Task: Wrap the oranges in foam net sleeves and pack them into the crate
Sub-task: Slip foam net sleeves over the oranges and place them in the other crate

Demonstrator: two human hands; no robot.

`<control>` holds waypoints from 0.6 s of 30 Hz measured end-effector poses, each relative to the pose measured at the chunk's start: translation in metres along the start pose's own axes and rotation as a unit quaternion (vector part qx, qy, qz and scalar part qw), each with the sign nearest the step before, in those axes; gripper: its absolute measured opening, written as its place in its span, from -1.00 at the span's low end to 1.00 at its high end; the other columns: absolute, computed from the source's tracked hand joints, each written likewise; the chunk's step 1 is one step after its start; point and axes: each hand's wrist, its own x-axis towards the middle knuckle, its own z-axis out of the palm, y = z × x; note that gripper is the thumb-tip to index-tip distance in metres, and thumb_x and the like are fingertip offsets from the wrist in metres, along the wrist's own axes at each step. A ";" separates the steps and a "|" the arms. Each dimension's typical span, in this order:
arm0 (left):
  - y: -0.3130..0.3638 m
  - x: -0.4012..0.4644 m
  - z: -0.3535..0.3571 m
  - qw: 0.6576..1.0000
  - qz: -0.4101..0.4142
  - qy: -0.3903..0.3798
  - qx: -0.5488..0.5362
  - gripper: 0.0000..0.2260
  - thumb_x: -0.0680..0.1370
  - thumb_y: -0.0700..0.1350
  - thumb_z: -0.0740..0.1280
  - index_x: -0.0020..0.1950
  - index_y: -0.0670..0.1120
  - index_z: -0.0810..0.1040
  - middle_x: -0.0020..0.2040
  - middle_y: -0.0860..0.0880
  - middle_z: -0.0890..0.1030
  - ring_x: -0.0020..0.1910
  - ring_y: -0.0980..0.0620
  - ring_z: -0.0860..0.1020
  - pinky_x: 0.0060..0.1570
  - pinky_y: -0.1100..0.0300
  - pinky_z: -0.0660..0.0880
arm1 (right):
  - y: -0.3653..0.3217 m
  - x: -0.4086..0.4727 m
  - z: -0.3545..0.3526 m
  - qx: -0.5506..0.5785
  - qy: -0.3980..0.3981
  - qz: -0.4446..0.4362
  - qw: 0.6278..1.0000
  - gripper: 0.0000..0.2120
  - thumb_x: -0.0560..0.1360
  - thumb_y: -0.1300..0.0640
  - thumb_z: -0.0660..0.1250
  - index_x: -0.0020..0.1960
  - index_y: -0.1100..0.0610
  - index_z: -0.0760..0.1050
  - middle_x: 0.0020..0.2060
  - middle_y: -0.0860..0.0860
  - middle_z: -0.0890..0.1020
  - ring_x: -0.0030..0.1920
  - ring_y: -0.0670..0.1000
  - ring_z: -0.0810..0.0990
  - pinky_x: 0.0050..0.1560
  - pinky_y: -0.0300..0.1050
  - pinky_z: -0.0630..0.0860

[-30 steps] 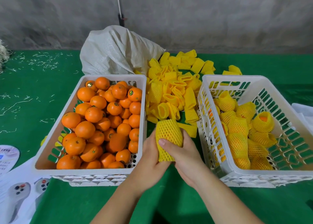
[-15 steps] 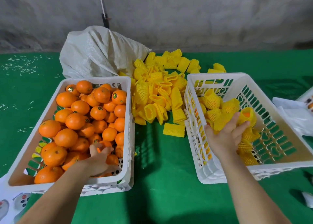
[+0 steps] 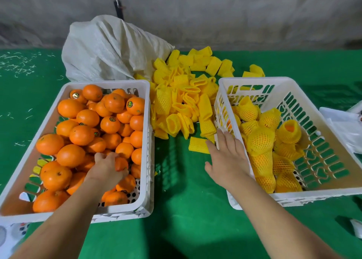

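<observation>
Head view, left crate (image 3: 146, 109) oranges (image 3: 88, 117), right crate (image 3: 254, 80) sleeved

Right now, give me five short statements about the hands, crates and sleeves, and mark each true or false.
1. The left hand grips an orange inside the left crate. True.
2. The right hand holds a wrapped orange. False: it is open and holds nothing, reaching toward a loose sleeve on the green cloth.
3. The right crate holds oranges already in yellow sleeves. True.
4. The pile of empty sleeves lies inside the left crate. False: it lies on the cloth between the crates.
5. A white sack sits behind the left crate. True.
</observation>
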 end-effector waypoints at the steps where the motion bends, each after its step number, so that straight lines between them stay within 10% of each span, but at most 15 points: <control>1: 0.003 -0.004 -0.004 0.998 0.007 0.026 -0.048 -0.31 0.54 0.18 0.51 0.56 0.04 0.30 0.37 -0.14 0.28 0.00 -0.10 0.45 0.00 0.08 0.47 | -0.004 0.007 0.005 0.019 -0.038 -0.008 0.999 -0.30 0.58 -0.27 0.19 0.64 -0.07 0.11 0.66 0.12 -0.14 0.62 0.23 -0.20 0.57 0.24 -0.14; 5: 0.031 -0.042 -0.018 0.934 0.081 0.134 -0.321 -0.38 0.50 0.27 0.50 0.45 0.13 0.34 0.35 0.03 0.46 0.18 0.02 0.53 0.21 -0.02 0.57 | -0.016 0.044 0.031 0.005 -0.190 0.006 0.982 -0.37 0.60 -0.26 0.22 0.58 -0.04 0.27 0.65 0.16 -0.23 0.63 0.26 -0.25 0.58 0.26 -0.13; 8: 0.067 -0.086 -0.013 0.874 0.170 0.145 -0.431 -0.47 0.52 0.30 0.48 0.39 0.27 0.33 0.20 0.36 0.50 0.11 0.23 0.61 0.00 0.33 0.58 | -0.010 0.064 0.058 -0.028 -0.204 0.043 0.978 -0.48 0.62 -0.16 0.25 0.52 0.02 0.41 0.65 0.15 -0.23 0.63 0.23 -0.22 0.61 0.17 -0.09; 14: 0.084 -0.109 0.006 0.896 0.335 0.194 -0.217 -0.34 0.63 0.22 0.38 0.64 0.05 0.25 0.55 0.18 0.32 0.53 0.20 0.28 0.47 0.39 0.16 | -0.006 0.078 0.089 0.073 -0.225 0.129 0.963 -0.33 0.63 -0.05 0.24 0.66 0.04 0.09 0.67 0.06 -0.14 0.64 0.21 -0.17 0.62 0.15 -0.07; 18: 0.087 -0.109 0.007 0.894 0.391 0.161 -0.150 -0.34 0.66 0.27 0.31 0.68 0.11 0.15 0.59 0.26 0.23 0.55 0.26 0.19 0.52 0.36 0.12 | -0.019 0.083 0.074 0.160 -0.111 0.120 0.974 -0.54 0.61 -0.01 0.30 0.49 0.06 0.40 0.44 0.11 0.41 0.43 0.24 0.30 0.41 0.14 0.32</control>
